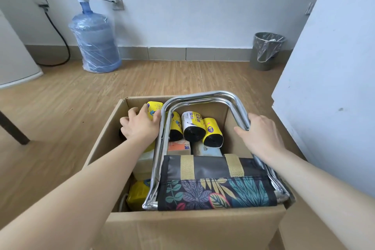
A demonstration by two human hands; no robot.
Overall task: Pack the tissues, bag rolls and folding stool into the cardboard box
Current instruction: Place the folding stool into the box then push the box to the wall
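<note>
Where the wood-plank floor (60, 107) meets the white wall, a blue plastic-wrapped water jug (95, 42) and a grey lined waste bin (265, 53) stand beyond my open brown cardboard box (192, 227). The soft tissue packs (207, 149) in the box are mostly hidden. Over them lie yellow-banded black bag rolls (192, 128) and the chrome-framed folding stool with leaf-print fabric (213, 191). My left hand (140, 124) grips one roll; my right hand (259, 134) clasps the stool frame.

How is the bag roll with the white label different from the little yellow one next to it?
The white-label roll looks taller and fatter; the yellow-label roll looks shorter and slimmer. Their paper wrappers differ: white with dark print versus plain yellow. Both are black bag rolls leaning in the cardboard box.
</note>
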